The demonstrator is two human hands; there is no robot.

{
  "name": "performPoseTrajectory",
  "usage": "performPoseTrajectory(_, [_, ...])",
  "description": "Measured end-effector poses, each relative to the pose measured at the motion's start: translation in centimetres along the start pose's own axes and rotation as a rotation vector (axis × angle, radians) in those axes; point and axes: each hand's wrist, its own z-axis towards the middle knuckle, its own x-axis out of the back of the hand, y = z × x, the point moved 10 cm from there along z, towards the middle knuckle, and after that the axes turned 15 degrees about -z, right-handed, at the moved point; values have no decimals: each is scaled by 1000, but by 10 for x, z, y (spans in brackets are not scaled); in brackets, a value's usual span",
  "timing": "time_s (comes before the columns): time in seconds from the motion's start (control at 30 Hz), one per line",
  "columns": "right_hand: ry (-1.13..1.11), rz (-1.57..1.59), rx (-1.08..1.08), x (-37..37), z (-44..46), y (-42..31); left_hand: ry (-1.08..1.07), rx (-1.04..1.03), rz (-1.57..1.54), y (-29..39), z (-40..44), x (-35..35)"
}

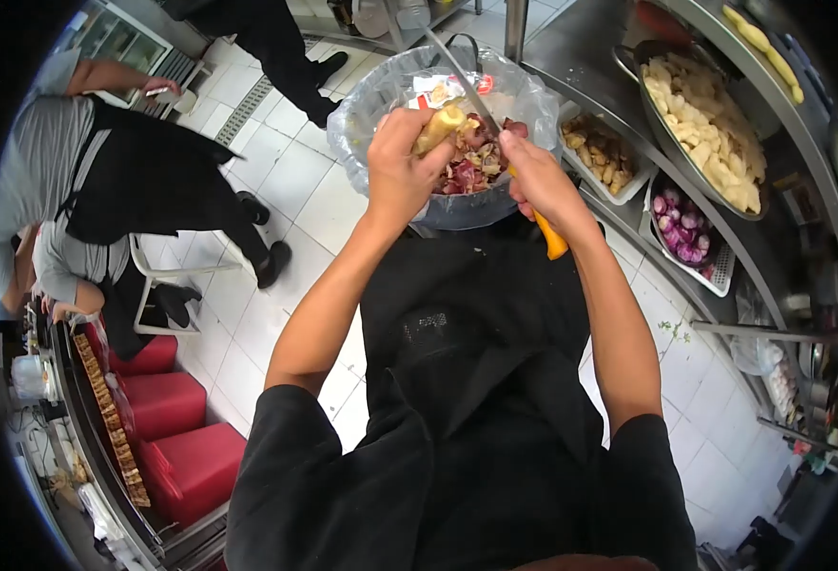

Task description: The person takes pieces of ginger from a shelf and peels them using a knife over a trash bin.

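Note:
My left hand (pixel 397 169) is closed around a pale yellow piece of ginger (pixel 441 126), its cut end facing up. Gripped in my right hand (pixel 543 179) is a knife (pixel 554 236) with an orange handle; its long blade points up and away, beside the ginger. Whether blade and ginger touch, I cannot tell. Both hands are over a waste bin (pixel 457 211) lined with clear plastic. Reddish-purple and yellowish peelings (pixel 469 171) lie inside it, along with some red-and-white packaging (pixel 441 92).
On the right-hand shelving are a large pan of pale peeled pieces (pixel 709 133), a tray of brown roots (pixel 598 155) and a basket of purple onions (pixel 682 228). A co-worker in a black apron (pixel 138 176) is at left, near a white chair (pixel 191 271) and red bins (pixel 186 471).

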Motion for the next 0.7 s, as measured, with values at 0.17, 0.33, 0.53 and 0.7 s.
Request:
performPoseTrajectory(0.17, [73, 38, 65, 7, -15, -10, -20, 54, -85, 5, 0, 1])
performPoseTrajectory(0.33, [228, -73, 156, 25, -37, -14, -50, 114, -60, 1, -3, -1])
performPoseTrajectory(0.53, [306, -440, 212, 24, -87, -35, -35, 105, 152, -2, -5, 4])
performPoseTrajectory(0.7, [297, -462, 261, 8, -99, -35, -13, 28, 311, 14, -4, 3])
